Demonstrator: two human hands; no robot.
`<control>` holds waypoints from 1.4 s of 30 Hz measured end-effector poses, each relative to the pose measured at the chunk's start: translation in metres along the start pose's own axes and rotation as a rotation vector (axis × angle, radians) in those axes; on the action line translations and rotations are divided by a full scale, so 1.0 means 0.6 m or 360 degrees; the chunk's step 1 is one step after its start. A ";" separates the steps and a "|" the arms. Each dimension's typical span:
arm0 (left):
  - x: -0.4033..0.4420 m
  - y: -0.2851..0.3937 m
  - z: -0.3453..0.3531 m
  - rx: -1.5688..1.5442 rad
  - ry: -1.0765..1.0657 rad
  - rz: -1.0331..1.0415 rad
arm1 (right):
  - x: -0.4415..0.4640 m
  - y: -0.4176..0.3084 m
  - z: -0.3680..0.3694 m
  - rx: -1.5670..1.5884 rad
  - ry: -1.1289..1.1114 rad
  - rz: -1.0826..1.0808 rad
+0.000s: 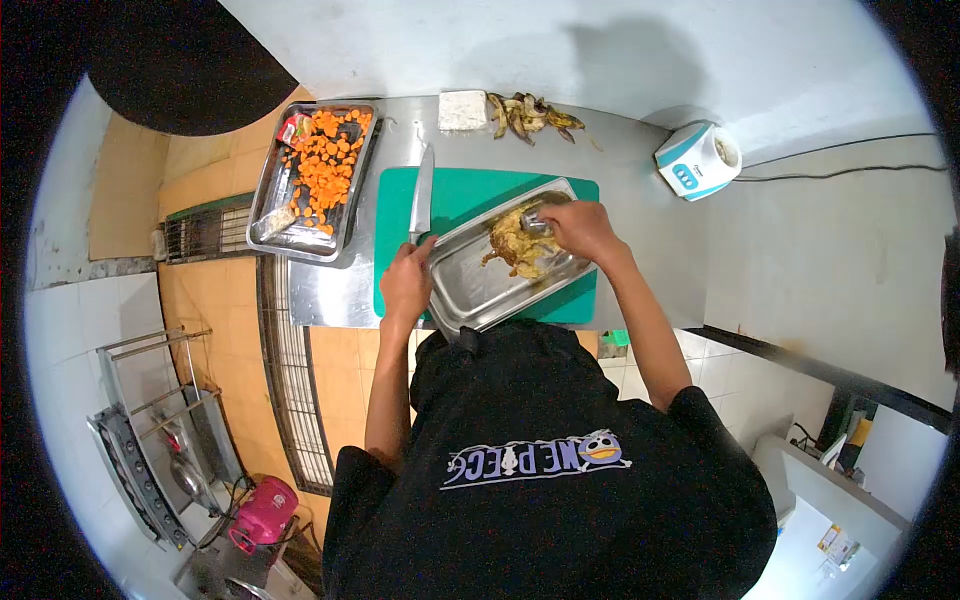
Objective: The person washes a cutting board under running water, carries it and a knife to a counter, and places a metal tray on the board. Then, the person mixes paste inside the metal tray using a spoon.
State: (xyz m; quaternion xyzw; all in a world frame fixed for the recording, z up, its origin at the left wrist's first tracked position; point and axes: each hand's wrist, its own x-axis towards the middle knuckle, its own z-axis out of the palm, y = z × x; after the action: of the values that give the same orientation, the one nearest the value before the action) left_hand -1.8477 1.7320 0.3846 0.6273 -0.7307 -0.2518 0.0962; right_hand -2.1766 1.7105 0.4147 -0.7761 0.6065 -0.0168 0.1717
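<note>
A rectangular metal tray [480, 285] lies tilted across the green cutting board [398, 200]. Yellow-brown mashed food [520, 245] is heaped toward the tray's right part. My left hand [407, 283] grips the tray's left edge, beside the handle of a large knife [423, 195] whose blade points away from me. Over the right end of the tray, my right hand [580, 228] is closed around a small shiny or clear utensil [536, 221], pressed against the mash; its exact shape is unclear.
A dark tray [262, 190] with orange carrot pieces [330, 170] stands at the left. Behind the board are a white block [463, 110] and banana peels [530, 117]. A white and teal appliance [700, 160] with a cable sits at the right.
</note>
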 end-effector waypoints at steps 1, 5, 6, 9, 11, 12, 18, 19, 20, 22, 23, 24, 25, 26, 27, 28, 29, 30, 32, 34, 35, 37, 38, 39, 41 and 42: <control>0.000 0.001 0.003 -0.0001 -0.0004 0.0002 | 0.002 0.003 0.005 0.0000 -0.0002 0.0004; -0.004 0.000 0.009 -0.0005 0.0057 -0.0004 | -0.002 -0.001 0.012 0.0025 0.0039 -0.0233; -0.004 -0.001 0.009 0.0000 0.0083 0.0002 | -0.004 -0.008 0.009 0.0028 0.0118 -0.0297; -0.003 -0.001 0.011 -0.0072 0.0085 -0.0035 | -0.020 -0.045 -0.016 -0.0138 0.0049 -0.0230; -0.002 0.002 0.010 -0.0065 0.0086 -0.0038 | -0.029 -0.065 0.002 -0.0282 0.0072 -0.0223; -0.001 0.004 0.010 -0.0061 0.0091 -0.0045 | -0.036 -0.070 0.011 -0.0430 0.0093 -0.0221; -0.008 0.004 0.012 -0.0086 0.0134 -0.0043 | -0.075 -0.060 -0.019 -0.0467 -0.0145 -0.0158; -0.008 0.001 0.015 -0.0084 0.0132 -0.0048 | -0.073 -0.065 -0.031 -0.0464 -0.0149 -0.0161; -0.006 -0.001 0.017 -0.0069 0.0111 -0.0047 | -0.069 -0.070 -0.044 -0.0424 -0.0012 -0.0144; -0.003 -0.002 0.021 -0.0056 0.0078 -0.0026 | -0.062 -0.076 -0.041 -0.0386 0.0127 -0.0101; 0.000 0.000 0.018 -0.0063 0.0061 -0.0044 | -0.052 -0.085 -0.023 -0.0346 0.0200 -0.0145; 0.001 0.001 0.017 -0.0070 0.0047 -0.0066 | -0.045 -0.092 -0.004 -0.0306 0.0272 -0.0194; 0.001 0.001 0.016 -0.0070 0.0048 -0.0063 | -0.043 -0.095 0.020 -0.0307 0.0274 -0.0192; 0.000 -0.001 0.015 -0.0058 0.0032 -0.0047 | -0.040 -0.105 0.039 -0.0315 0.0235 -0.0200; 0.001 -0.005 0.013 -0.0043 0.0023 -0.0034 | -0.036 -0.108 0.052 -0.0322 0.0200 -0.0214; 0.002 -0.008 0.012 -0.0038 0.0034 -0.0042 | -0.039 -0.101 0.058 -0.0319 0.0206 -0.0226; 0.003 -0.009 0.013 -0.0025 0.0015 -0.0034 | -0.046 -0.091 0.052 -0.0383 0.0056 -0.0208; 0.002 -0.012 0.016 -0.0014 -0.0010 -0.0023 | -0.053 -0.084 0.039 -0.0447 -0.0097 -0.0184; 0.003 -0.014 0.018 -0.0019 0.0027 0.0024 | -0.069 -0.065 -0.004 -0.0436 -0.0099 -0.0144; 0.007 -0.010 0.016 -0.0028 0.0016 0.0013 | -0.071 -0.058 -0.034 -0.0436 -0.0098 -0.0087; 0.008 -0.013 0.020 -0.0032 0.0009 0.0025 | -0.070 -0.055 -0.042 -0.0443 -0.0068 -0.0021; 0.012 -0.020 0.025 -0.0021 0.0076 0.0083 | -0.073 -0.054 -0.031 -0.0455 -0.0039 0.0056; 0.012 -0.018 0.024 -0.0027 0.0074 0.0089 | -0.072 -0.058 0.000 -0.0364 0.0103 0.0068; 0.013 -0.015 0.021 -0.0018 0.0087 0.0086 | -0.072 -0.061 0.029 -0.0275 0.0245 0.0074; 0.014 -0.013 0.018 -0.0011 0.0113 0.0072 | -0.086 -0.083 0.083 -0.0216 0.0226 0.0040; 0.017 -0.016 0.016 -0.0006 0.0076 0.0086 | -0.089 -0.096 0.088 -0.0149 0.0209 0.0004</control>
State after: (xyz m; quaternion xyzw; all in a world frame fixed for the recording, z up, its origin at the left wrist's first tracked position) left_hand -1.8461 1.7236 0.3698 0.6129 -0.7444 -0.2353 0.1215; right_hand -2.1241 1.7858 0.3913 -0.7798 0.6175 -0.0391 0.0950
